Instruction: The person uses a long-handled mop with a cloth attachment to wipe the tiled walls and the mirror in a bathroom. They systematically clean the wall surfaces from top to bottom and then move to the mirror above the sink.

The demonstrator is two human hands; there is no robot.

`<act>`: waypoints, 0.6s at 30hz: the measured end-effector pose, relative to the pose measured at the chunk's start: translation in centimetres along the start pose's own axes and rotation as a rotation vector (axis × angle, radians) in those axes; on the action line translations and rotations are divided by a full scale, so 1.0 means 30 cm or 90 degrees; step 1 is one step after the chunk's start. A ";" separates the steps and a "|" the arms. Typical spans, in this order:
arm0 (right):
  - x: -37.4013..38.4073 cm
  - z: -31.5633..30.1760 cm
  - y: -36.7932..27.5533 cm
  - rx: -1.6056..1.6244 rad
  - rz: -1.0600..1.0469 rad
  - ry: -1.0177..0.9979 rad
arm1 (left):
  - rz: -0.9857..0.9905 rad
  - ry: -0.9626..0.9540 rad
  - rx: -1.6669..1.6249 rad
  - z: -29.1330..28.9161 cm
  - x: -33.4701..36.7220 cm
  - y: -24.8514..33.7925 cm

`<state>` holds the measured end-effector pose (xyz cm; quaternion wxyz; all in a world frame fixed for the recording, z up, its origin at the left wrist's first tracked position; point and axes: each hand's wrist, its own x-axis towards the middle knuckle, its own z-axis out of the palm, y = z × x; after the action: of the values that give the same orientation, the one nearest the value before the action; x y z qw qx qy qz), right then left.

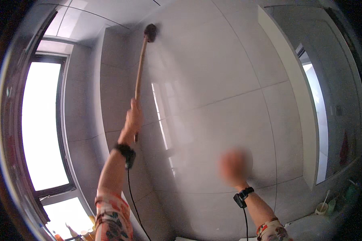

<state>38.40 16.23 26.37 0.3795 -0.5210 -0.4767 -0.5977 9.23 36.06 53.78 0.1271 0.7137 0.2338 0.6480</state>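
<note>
My left hand (132, 121) is wrapped round the lower part of a long wooden handle. At the handle's top end is the dark, rounded head of a brush (150, 33), up against the tiled wall (213, 132) near the ceiling. A little of the handle sticks out below my fist. My right hand (234, 166) is raised in front of the lower wall and smeared, so its fingers do not show; whether it touches the wall I cannot tell. Both wrists carry a black band with a cable.
On the left stands a bright window (42, 124) in a dark frame, with bottles (71, 231) on its sill. A mirror (338, 100) is set at the right. Below it a cup (321, 208) holds a toothbrush. The ceiling (84, 20) meets the wall just above the brush head.
</note>
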 end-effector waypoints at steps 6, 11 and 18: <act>-0.071 0.066 0.091 -0.010 0.101 0.009 | -0.035 -0.097 0.016 0.159 -0.598 -0.285; -0.030 0.051 0.020 0.039 0.050 0.071 | -0.051 -0.116 0.184 0.105 -1.261 -0.515; -0.092 0.135 0.103 -0.064 0.053 -0.064 | -0.193 -0.198 0.182 0.097 -1.548 -0.422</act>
<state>42.87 19.24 24.19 0.3534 -0.5881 -0.4424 -0.5775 7.60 24.12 7.07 0.1549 0.7725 0.4047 0.4641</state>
